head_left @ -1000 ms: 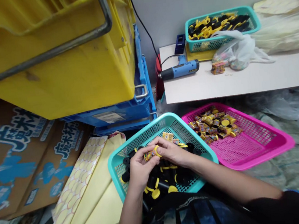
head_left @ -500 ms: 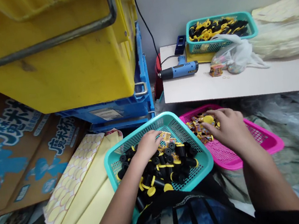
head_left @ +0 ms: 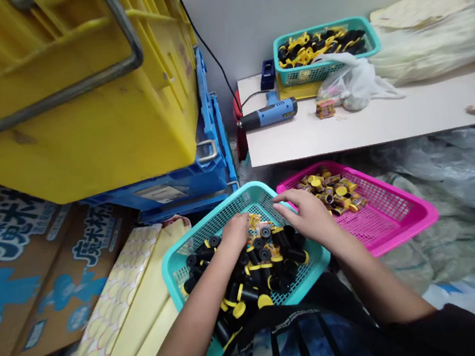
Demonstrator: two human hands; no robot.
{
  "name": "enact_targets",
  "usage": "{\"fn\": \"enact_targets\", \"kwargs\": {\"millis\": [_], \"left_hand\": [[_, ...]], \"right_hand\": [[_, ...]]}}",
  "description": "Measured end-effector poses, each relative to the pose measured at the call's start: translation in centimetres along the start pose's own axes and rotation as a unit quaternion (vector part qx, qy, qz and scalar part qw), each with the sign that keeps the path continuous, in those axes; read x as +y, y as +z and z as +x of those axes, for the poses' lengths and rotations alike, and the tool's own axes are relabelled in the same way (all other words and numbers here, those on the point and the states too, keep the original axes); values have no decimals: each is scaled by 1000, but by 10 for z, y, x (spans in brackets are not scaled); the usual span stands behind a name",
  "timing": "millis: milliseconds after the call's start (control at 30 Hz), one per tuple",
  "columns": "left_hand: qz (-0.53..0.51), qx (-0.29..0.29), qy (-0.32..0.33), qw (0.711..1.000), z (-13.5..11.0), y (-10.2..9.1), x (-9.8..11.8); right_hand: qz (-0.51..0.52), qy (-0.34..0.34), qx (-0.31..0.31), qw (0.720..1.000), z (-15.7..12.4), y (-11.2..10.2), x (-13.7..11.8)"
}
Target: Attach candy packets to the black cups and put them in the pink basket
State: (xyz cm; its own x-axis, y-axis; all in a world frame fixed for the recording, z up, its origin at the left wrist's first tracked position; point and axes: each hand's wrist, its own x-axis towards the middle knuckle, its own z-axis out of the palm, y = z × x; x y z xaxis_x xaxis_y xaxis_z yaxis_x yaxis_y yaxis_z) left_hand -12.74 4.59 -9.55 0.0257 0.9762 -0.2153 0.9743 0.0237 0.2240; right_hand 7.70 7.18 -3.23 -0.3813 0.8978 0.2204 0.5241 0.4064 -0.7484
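Note:
A teal basket [head_left: 173, 255] sits in front of my body, holding many black cylinders with yellow caps [head_left: 250, 293] and some orange printed plastic sleeves [head_left: 258, 226]. My left hand [head_left: 235, 234] is inside it with curled fingers, right beside the sleeves; what its fingertips hold is hidden. Over the teal basket's right side is my right hand [head_left: 309, 215], thumb and fingers apart, with nothing visible between them. To the right, a pink basket [head_left: 396, 223] contains a heap of cylinders wrapped in printed sleeves with yellow caps [head_left: 332, 191].
Yellow [head_left: 116, 130] and blue crates [head_left: 134, 195] are stacked at left, above printed cardboard [head_left: 51, 269]. On the white table [head_left: 303, 142] lie a blue heat gun [head_left: 270, 114], a plastic bag [head_left: 356, 81] and another teal basket [head_left: 287, 76] of yellow and black parts.
My right hand has moved left from the pink basket's heap to the teal basket's right side. My left hand stays by the sleeves, its fingers more curled. The view has shifted slightly.

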Motion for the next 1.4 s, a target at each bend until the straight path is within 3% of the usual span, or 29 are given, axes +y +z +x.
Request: {"fn": "enact_targets", "kwargs": {"millis": [100,300,367,433,500,533,633,767,900,1000,1067,1167,1233,1267,1300,1400], "left_hand": [[14,33,10,999,-6,-9,1],[15,201,87,976,-53,-49,11],[9,283,149,947,-71,-56,11],[14,382,224,897,-84,-58,10],[32,449,274,850,-92,-58,8],[41,459,285,841,-96,-58,6],[48,459,298,836,-104,-56,2],[45,461,292,837,-112,-54,-2],[37,446,288,847,-116,-51,-2],[25,424,267,865,-124,-45,-5],[16,366,243,898,-134,-40,-8],[-74,211,192,956,-148,-37,-11],[-214,169,107,956,-153,-40,-11],[-305,183,45,934,-152,-44,-9],[-399,208,-18,893,-149,-47,-8],[-621,229,-138,737,-131,-60,-1]], "right_hand": [[31,6,-10,999,-2,6,-3],[167,71,-60,982,-5,13,-24],[250,117,-139,951,-4,19,-31],[334,155,-215,905,-3,26,-37],[411,169,-224,867,-1,32,-43],[441,168,-206,857,0,34,-45],[493,165,-157,840,2,35,-51],[498,174,-193,827,0,39,-56],[442,169,-187,861,-2,56,-56],[370,170,-221,886,0,68,-48],[317,180,-244,899,4,72,-41],[300,179,-255,902,10,70,-33],[347,147,-281,883,14,66,-33],[370,124,-294,872,15,63,-35],[383,100,-303,867,17,61,-39],[365,36,-318,874,19,55,-54]]}}
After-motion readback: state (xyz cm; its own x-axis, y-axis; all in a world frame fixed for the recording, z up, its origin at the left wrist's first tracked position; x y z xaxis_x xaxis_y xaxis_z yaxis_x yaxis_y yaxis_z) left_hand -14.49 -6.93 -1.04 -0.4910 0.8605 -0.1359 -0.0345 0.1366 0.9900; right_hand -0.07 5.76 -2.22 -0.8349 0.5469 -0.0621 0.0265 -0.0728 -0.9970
